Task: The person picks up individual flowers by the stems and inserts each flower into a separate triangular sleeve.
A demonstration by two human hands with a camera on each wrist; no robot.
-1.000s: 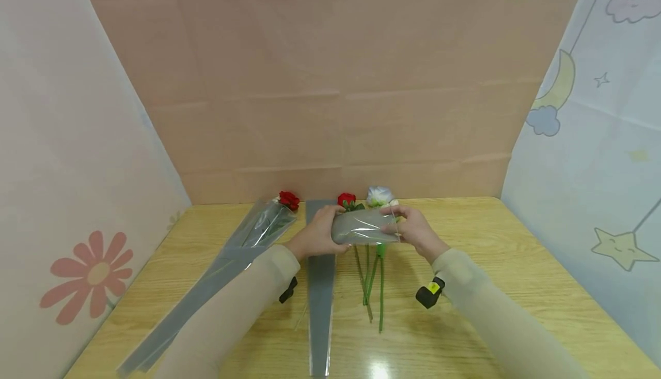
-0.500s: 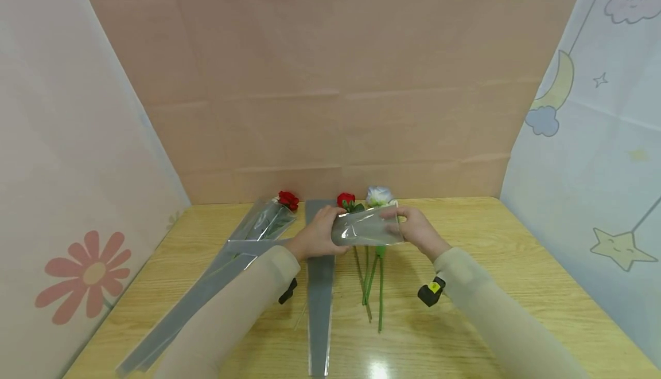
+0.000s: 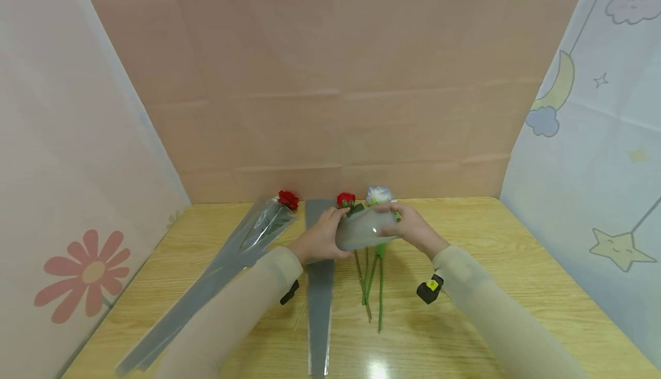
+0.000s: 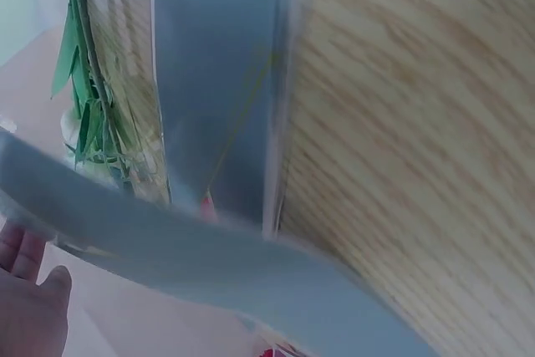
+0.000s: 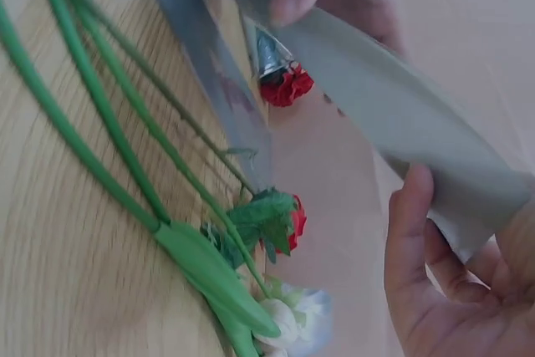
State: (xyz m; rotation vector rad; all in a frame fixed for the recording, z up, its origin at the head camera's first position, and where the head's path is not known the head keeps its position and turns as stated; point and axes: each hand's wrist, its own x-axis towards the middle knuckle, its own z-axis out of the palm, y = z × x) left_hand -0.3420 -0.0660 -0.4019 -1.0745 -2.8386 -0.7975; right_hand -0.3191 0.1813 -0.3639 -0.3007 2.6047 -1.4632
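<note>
A grey translucent flower sleeve [image 3: 361, 231] is held up off the table between both hands, its wide end towards the right. My left hand [image 3: 321, 237] grips it with fingers over the top and thumb below. At the other end, my right hand [image 3: 415, 230] holds the sleeve's wide end between thumb and fingers. The right wrist view shows the same sleeve [image 5: 376, 106] bowed, with the right thumb pressing its face. Beneath it lie loose flowers: a red rose [image 3: 346, 199], a pale lavender-white bloom [image 3: 379, 195] and several green stems [image 3: 381, 293].
Left of the loose flowers a second grey sleeve [image 3: 321, 310] lies flat, pointing at the front edge. Further left lies a red rose [image 3: 288, 199] in a clear-fronted sleeve [image 3: 206, 281]. A pinkish backdrop [image 3: 335, 109] stands behind the wooden table [image 3: 465, 287].
The right fingers have shifted from the sleeve's mouth to curl further over its wide end. The sleeve has flexed and turned slightly; the left hand has edged right. The flowers lie as before.
</note>
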